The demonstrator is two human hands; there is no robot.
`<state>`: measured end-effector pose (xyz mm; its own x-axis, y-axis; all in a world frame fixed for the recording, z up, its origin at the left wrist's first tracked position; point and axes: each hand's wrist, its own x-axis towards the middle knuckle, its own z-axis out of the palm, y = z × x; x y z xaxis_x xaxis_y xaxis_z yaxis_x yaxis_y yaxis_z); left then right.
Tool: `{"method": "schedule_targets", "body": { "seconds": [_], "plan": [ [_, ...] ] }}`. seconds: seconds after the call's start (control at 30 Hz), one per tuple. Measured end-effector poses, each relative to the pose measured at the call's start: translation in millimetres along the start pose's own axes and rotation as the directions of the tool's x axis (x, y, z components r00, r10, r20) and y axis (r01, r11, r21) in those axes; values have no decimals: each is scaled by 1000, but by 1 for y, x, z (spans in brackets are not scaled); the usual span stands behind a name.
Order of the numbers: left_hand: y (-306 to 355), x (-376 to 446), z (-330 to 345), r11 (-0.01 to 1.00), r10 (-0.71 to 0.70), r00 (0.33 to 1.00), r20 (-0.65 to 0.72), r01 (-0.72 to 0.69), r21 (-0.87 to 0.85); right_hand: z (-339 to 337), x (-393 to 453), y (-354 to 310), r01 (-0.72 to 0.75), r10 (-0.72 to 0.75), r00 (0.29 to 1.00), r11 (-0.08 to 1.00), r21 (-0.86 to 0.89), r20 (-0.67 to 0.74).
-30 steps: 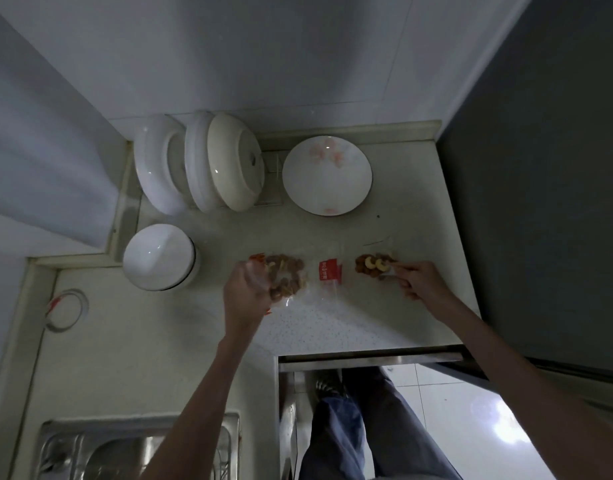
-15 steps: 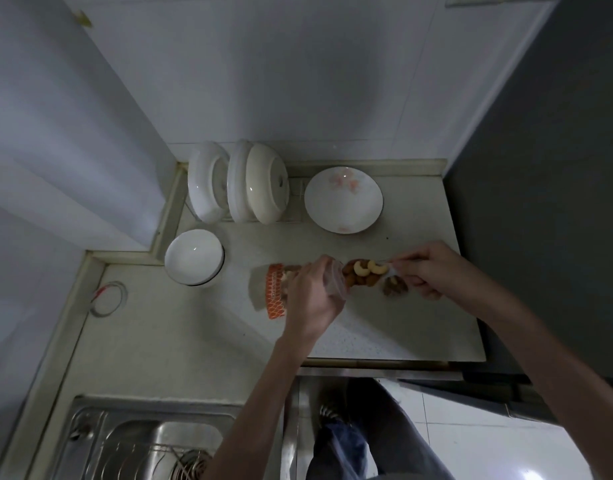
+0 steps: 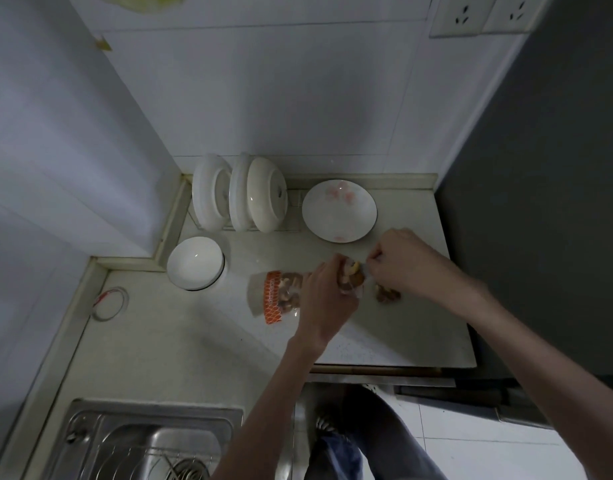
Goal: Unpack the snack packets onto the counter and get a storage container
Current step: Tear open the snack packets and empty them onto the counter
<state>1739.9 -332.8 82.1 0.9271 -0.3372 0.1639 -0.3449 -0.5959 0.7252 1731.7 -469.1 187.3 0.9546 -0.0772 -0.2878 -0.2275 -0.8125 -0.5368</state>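
Both hands hold one clear nut packet (image 3: 350,277) just above the bench (image 3: 384,334): the left hand (image 3: 327,299) grips its near side, and the right hand (image 3: 407,263) pinches its top edge with curled fingers (image 3: 374,258). An orange packet (image 3: 275,296) lies flat just left of the left hand, and a few loose nuts (image 3: 386,295) sit under the right hand, near a plate (image 3: 339,215).

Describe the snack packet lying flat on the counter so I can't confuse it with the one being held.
On the counter, right of the upright white bowl, lies a clear packet. Its orange patterned band sets it apart; no hand touches it.
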Motion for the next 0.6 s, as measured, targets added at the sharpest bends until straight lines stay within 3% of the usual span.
{"method": "schedule_targets", "body": {
  "seconds": [0.17, 0.33, 0.47, 0.6],
  "plan": [
    [-4, 0, 5, 994, -77, 997, 14, 78, -80, 8, 1, -11, 74, -74, 997, 990, -121, 12],
    [-20, -4, 6, 974, -111, 994, -22, 104, -200, 10, 5, 2, 21, -17, 998, 999, 51, -67],
    [-48, -7, 10, 956, -208, 978, -9, 201, -212, 20, 19, 38, -23, 69, 969, 981, 193, -236],
    [-94, -17, 12, 926, -326, 944, 40, 328, -189, 53, 29, 77, -140, 186, 971, 952, 273, -150]
  ]
}}
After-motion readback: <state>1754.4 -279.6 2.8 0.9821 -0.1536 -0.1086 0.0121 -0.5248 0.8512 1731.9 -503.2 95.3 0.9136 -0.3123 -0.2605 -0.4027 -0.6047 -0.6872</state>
